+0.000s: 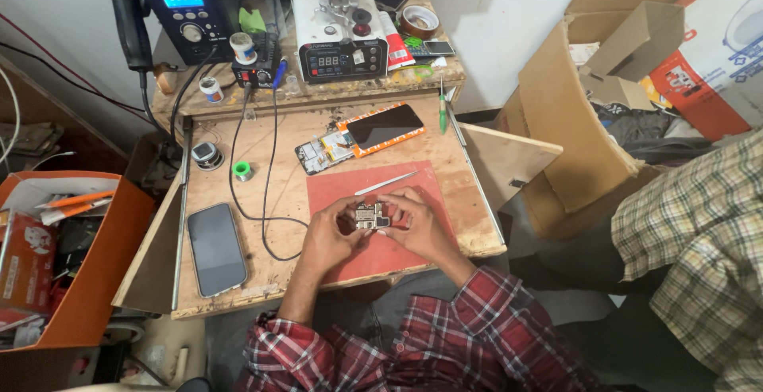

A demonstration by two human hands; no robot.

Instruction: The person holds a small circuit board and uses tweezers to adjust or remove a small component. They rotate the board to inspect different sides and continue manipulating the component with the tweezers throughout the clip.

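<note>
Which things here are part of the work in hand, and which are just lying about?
In hand: small circuit board, held by left hand and right hand; red mat; tweezers; opened phone.

Lying about: dark phone, solder spool, cardboard box.

White wall (509,11), worn wooden workbench (262,281), open cardboard box (572,122) right, orange box (103,281) left

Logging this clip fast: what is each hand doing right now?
Left hand: closed on the small circuit board, gripping its left side.
Right hand: closed on the same board's right side.
</note>
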